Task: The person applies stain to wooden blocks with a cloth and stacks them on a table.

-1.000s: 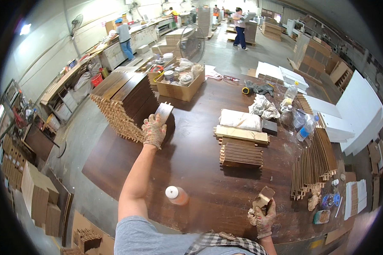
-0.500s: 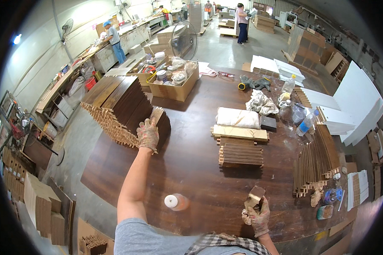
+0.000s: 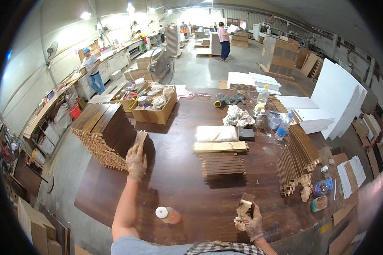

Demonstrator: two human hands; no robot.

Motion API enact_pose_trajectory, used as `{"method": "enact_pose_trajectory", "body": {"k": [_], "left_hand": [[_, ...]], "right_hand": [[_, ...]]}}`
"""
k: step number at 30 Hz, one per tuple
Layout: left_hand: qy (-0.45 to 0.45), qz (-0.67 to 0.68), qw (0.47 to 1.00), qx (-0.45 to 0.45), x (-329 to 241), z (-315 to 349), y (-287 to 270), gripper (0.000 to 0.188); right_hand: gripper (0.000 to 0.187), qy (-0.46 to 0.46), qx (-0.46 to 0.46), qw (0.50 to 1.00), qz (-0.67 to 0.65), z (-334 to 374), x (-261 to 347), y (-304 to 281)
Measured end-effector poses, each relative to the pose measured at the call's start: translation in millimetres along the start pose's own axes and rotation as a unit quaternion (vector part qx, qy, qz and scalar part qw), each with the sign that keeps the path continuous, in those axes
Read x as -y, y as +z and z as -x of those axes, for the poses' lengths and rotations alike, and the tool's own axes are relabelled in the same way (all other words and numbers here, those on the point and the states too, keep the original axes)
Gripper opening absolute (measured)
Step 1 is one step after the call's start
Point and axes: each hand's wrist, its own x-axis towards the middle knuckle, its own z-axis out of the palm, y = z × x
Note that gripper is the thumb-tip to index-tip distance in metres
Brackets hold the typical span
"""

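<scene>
Touching the short wooden-slat stack (image 3: 149, 147) on the counter (image 3: 178, 174), your left hand (image 3: 136, 164) hid whether its fingers gripped; your right hand (image 3: 254, 224) had fingers around a brown block (image 3: 245, 203) and rag (image 3: 239, 223). Level handling seemed safest.

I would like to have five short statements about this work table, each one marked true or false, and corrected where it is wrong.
1. The left hand is at the brown boards on the left. True.
2. The right hand is empty. False: it holds a brown block.
3. The white-capped bottle is between the person's forearms. True.
4. The dark gloves lie inside the cardboard box. False: they lie on the table, to the right of the box.
5. The white bundle is farther from the person than the pale board. True.
</scene>
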Motion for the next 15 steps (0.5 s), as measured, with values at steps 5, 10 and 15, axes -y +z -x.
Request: {"method": "enact_pose_trajectory", "body": {"k": [5,10,15], "left_hand": [[-0.203,0.449,0.87,-0.028,-1.2,132.8,-3.9,0.043],[-0.176,0.607,0.759,0.158,-54.6,226.4,-28.7,0.108],[-0.158,0.553,0.786,0.226,-89.4,223.8,-36.9,0.117]], "right_hand": [[0.046,-0.007,-0.005,0.998,0.069,4.4,-22.3,-20.6],[0.052,-0.023,0.046,0.989,0.14,4.9,-38.9,-28.3],[0.055,-0.028,0.107,0.983,0.147,11.4,-3.9,-13.6]]}}
